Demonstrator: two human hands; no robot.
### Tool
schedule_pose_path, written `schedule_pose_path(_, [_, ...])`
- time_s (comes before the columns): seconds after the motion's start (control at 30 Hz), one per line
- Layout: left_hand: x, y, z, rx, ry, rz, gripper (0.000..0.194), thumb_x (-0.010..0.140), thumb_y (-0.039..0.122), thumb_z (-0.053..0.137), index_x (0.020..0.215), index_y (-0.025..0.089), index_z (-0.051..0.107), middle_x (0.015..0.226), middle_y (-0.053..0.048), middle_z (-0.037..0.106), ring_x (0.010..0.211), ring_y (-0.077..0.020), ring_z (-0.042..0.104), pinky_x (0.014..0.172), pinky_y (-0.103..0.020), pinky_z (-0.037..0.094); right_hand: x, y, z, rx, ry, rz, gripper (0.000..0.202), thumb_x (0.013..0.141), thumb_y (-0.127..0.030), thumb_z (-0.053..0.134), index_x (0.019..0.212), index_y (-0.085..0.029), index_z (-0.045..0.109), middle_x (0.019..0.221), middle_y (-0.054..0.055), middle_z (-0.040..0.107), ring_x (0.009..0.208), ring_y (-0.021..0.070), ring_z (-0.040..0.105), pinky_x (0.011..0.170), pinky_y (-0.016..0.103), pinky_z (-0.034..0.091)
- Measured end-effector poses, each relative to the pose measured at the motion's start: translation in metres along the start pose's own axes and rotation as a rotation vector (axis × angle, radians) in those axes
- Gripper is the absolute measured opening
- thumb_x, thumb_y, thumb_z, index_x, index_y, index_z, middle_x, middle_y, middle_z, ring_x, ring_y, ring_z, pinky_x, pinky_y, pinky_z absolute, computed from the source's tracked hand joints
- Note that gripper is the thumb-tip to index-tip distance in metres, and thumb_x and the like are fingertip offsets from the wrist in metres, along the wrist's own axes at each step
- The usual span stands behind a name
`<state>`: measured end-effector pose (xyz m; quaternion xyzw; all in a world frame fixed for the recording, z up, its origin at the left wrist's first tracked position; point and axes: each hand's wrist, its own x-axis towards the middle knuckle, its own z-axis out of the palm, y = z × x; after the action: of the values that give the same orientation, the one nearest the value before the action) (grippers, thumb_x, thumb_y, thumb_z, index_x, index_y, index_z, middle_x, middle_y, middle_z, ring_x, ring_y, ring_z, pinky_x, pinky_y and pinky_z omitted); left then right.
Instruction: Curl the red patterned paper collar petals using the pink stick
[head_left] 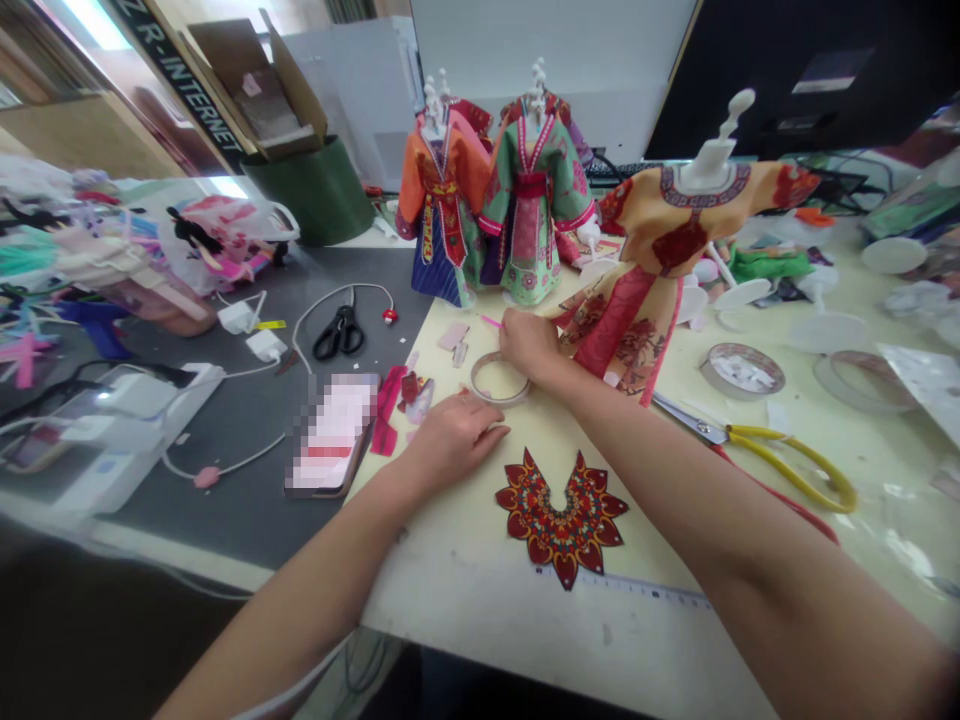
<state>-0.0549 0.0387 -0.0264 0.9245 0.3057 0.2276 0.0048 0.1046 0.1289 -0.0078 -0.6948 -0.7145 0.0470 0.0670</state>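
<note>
My right hand (529,345) reaches across to the far side of a clear tape roll (500,380), its fingers closed. A thin pink stick (490,322) pokes out at its fingertips; most of it is hidden. My left hand (461,430) rests on the table just in front of the roll, fingers loosely stretched and holding nothing. Nearer me lies a dark red patterned doll collar (559,515) with pointed petals, flat on the pale surface. Small fabric scraps (416,395) are beside my left hand.
Dressed doll bodies stand at the back: one orange (442,205), one green (531,205), one yellow (675,240). Yellow-handled scissors (795,460) and a ruler (645,592) lie to the right. Black scissors (341,332), a phone (335,435) and a power strip (150,440) are left.
</note>
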Motion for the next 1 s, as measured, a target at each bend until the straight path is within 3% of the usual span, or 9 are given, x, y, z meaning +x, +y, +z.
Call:
schedule_pose_path(0.3, [0.0,0.0,-0.001,-0.006,0.005,0.0,0.017,0.086,0.025,0.051,0.082,0.014,0.063,0.075,-0.006,0.068,0.071,-0.0173,0.061,0.069,-0.032,0.047,-0.001,0.002,0.0,0.016,0.022,-0.015,0.034,0.087,-0.034,0.053,0.116,-0.015,0.052,0.115,0.008,0.055,0.097,0.0187,0.057,0.081,0.04,0.05])
schedule_pose_path(0.57, [-0.001,-0.002,-0.001,0.005,-0.012,-0.023,0.017,0.086,0.026,0.051,0.082,0.015,0.063,0.075,-0.005,0.067,0.072,-0.0174,0.061,0.069,-0.031,0.047,-0.023,0.0,-0.015,0.04,0.144,-0.115,0.027,0.09,-0.023,0.036,0.103,-0.012,0.057,0.09,0.015,0.067,0.085,0.0252,0.063,0.069,0.034,0.043])
schedule_pose_path(0.77, [-0.002,-0.006,-0.002,-0.032,-0.066,-0.079,0.018,0.085,0.025,0.049,0.081,0.015,0.064,0.076,-0.006,0.067,0.071,-0.0173,0.061,0.066,-0.03,0.045,-0.088,0.011,-0.044,0.078,0.186,-0.224,0.027,0.091,-0.029,0.035,0.104,-0.017,0.055,0.083,0.007,0.068,0.074,0.0196,0.061,0.061,0.029,0.036])
schedule_pose_path(0.93, [-0.001,-0.005,-0.004,-0.063,-0.063,-0.098,0.017,0.083,0.022,0.049,0.077,0.016,0.064,0.074,-0.006,0.067,0.07,-0.0168,0.059,0.065,-0.03,0.044,-0.173,0.057,-0.047,0.304,0.209,-0.286,0.024,0.09,-0.033,0.04,0.099,-0.02,0.058,0.069,0.002,0.065,0.056,0.013,0.056,0.055,0.026,0.039])
schedule_pose_path(1.0, [0.0,-0.002,-0.006,-0.094,-0.053,-0.089,0.016,0.082,0.023,0.05,0.074,0.016,0.062,0.07,-0.004,0.065,0.068,-0.0157,0.058,0.066,-0.03,0.044,-0.206,0.079,-0.039,0.361,0.117,-0.353,0.02,0.089,-0.029,0.043,0.102,-0.022,0.058,0.076,0.003,0.067,0.059,0.0125,0.058,0.058,0.026,0.042])
